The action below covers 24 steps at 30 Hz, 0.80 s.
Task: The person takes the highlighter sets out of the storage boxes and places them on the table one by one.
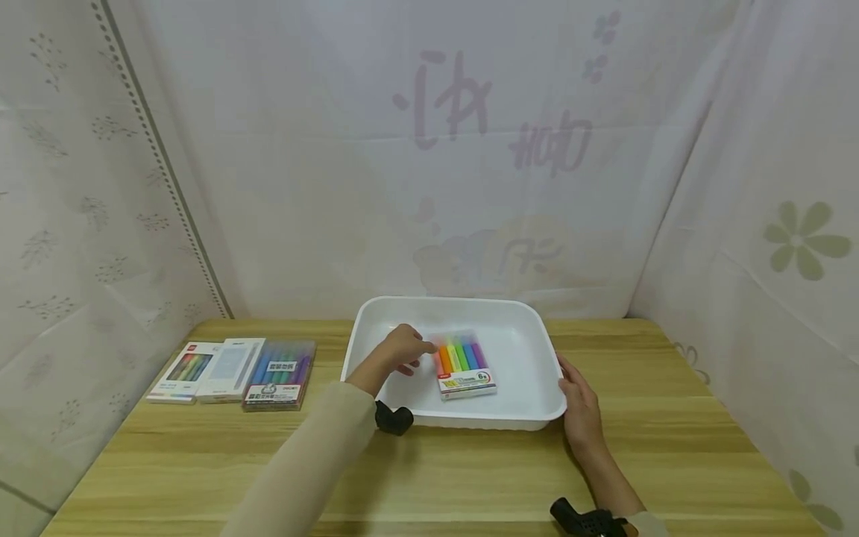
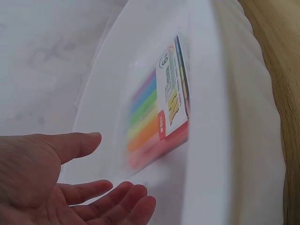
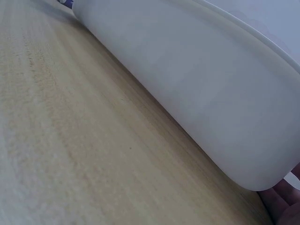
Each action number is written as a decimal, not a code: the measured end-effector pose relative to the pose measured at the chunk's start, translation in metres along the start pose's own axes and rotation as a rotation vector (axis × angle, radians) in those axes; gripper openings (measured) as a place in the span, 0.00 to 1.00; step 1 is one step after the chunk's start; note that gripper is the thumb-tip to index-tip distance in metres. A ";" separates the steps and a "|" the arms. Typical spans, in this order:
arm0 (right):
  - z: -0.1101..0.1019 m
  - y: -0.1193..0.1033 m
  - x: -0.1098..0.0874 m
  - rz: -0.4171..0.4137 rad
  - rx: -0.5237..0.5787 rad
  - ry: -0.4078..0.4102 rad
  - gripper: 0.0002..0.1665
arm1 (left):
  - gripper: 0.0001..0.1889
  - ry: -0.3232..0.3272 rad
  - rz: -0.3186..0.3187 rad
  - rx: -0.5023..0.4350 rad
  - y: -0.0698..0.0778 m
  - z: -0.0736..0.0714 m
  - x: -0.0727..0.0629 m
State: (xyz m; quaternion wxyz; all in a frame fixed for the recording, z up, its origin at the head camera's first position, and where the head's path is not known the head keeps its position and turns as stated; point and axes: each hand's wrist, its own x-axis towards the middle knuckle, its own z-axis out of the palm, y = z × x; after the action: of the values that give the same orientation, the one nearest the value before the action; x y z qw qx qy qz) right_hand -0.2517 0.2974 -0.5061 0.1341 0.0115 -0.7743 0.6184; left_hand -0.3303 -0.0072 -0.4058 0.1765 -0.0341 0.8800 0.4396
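Note:
A white plastic tray (image 1: 523,406) stands on the table, and a clear pack of highlighters (image 1: 463,362) in several bright colours lies inside it. My left hand (image 1: 403,349) reaches over the tray's left part, thumb and fingers apart, with the fingertips close to the pack's left side. In the left wrist view, nothing is between the thumb and fingers of the left hand (image 2: 89,180), and the highlighter pack (image 2: 157,108) lies beyond them. At the tray's right front corner, my right hand (image 1: 582,409) holds the rim; its fingers are mostly hidden in the right wrist view.
Left of the tray, a white box of coloured pens (image 1: 184,373), a plain white box (image 1: 231,371) and a clear case of coloured pens (image 1: 278,377) lie side by side. The wooden table (image 1: 470,477) ends at hanging printed curtains (image 1: 322,186) at the back and sides.

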 end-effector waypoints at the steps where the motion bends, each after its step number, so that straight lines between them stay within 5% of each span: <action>1: 0.000 0.000 0.000 -0.002 0.001 -0.001 0.29 | 0.27 -0.001 -0.012 -0.009 0.000 0.002 0.002; 10: -0.001 0.002 0.001 -0.013 -0.002 -0.002 0.29 | 0.23 -0.004 -0.067 -0.041 -0.003 0.017 0.016; 24: 0.000 0.002 0.002 0.004 0.005 -0.002 0.29 | 0.47 0.016 -0.068 -0.015 -0.004 0.029 0.024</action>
State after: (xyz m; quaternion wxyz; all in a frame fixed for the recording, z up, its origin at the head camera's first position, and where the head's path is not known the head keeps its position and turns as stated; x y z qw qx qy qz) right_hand -0.2543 0.2981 -0.5072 0.1318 0.0110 -0.7730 0.6204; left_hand -0.3438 0.0156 -0.4326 0.1839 -0.0688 0.8764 0.4398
